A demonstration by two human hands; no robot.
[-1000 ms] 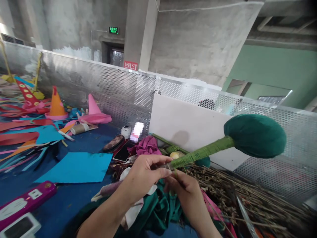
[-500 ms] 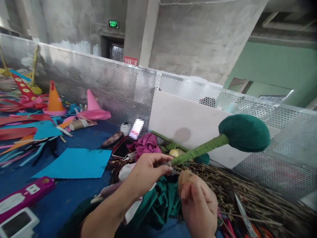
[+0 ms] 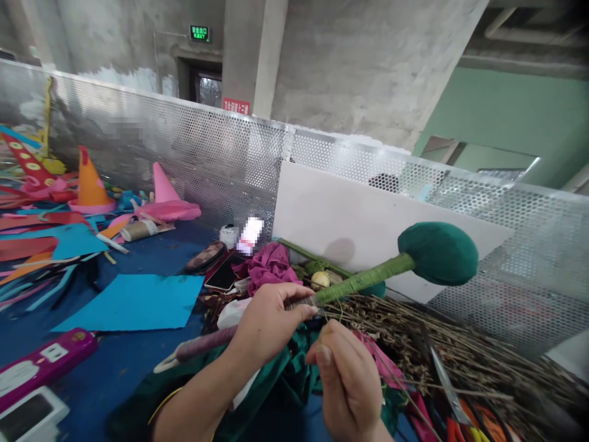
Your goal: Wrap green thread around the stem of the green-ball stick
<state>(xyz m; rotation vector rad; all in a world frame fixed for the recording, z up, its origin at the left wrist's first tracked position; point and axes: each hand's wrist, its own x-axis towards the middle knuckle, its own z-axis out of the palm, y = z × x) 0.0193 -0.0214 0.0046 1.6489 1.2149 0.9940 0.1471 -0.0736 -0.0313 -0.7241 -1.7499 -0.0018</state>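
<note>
My left hand [image 3: 271,316] is closed round a stick wrapped in green thread [image 3: 363,279], thumb and fingers gripping it at the lower end of the green winding. A dark green padded fabric head [image 3: 439,253] tops the stick, which slants up to the right. In line with it, left of my wrist, shows a purple-wrapped length [image 3: 207,342] with a pale looped end. My right hand [image 3: 347,374] is pinched shut just below the stick. A thin green strand [image 3: 341,310] runs from the winding toward its fingertips. Dark green cloth [image 3: 294,368] lies beneath both hands.
Dry brown stems [image 3: 442,331] and scissors [image 3: 446,383] lie to the right. Magenta cloth [image 3: 271,267], a phone [image 3: 225,273] and a blue sheet [image 3: 133,302] are to the left. A white board [image 3: 331,209] leans on the perforated metal screen [image 3: 207,141] behind.
My right hand has moved slightly left and turned, its fingers still pinched. The padded head has swung a little left and down. My left hand keeps its grip; the camera view has shifted slightly.
</note>
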